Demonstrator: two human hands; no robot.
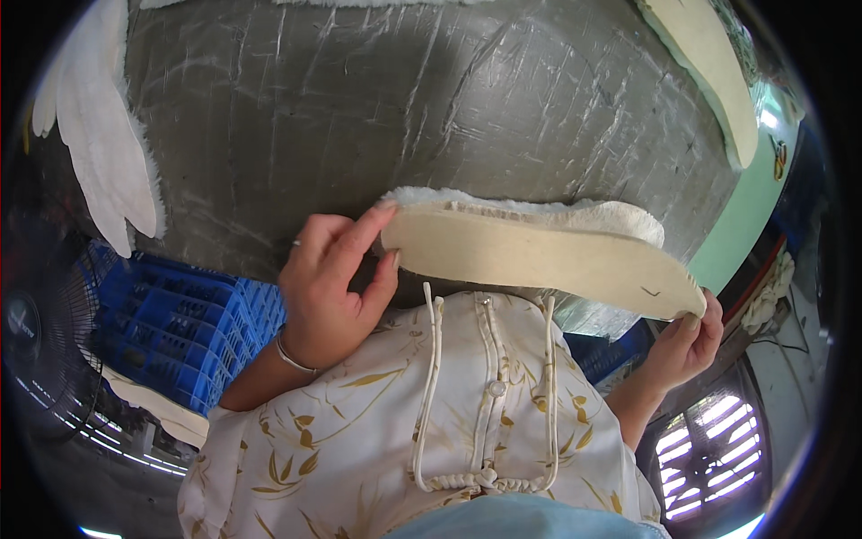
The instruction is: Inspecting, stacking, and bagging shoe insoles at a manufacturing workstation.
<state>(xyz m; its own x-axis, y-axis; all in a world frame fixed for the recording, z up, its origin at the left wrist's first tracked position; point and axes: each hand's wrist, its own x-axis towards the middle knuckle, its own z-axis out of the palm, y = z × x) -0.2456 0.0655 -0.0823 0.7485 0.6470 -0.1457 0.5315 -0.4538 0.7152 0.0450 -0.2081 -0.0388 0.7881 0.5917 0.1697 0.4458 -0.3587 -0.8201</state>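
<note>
A long cream insole (539, 251) with a smooth face toward me is stretched out near the table's front edge. White fleece shows along its far side, where a second layer or folded part (620, 216) sticks out. My left hand (337, 269) pinches its left end between thumb and fingers. At the other end, my right hand (687, 341) grips the narrow tip, just past the table edge. A small dark check-shaped mark lies near that tip. Both hands are closed on the same piece.
The grey, scratched, film-covered table (359, 117) spreads ahead. White fleece pieces (99, 126) overhang its left side; cream pieces (709, 72) lie far right beside a green surface (750, 207). Blue crates (171, 314) and a fan (36, 332) stand at left.
</note>
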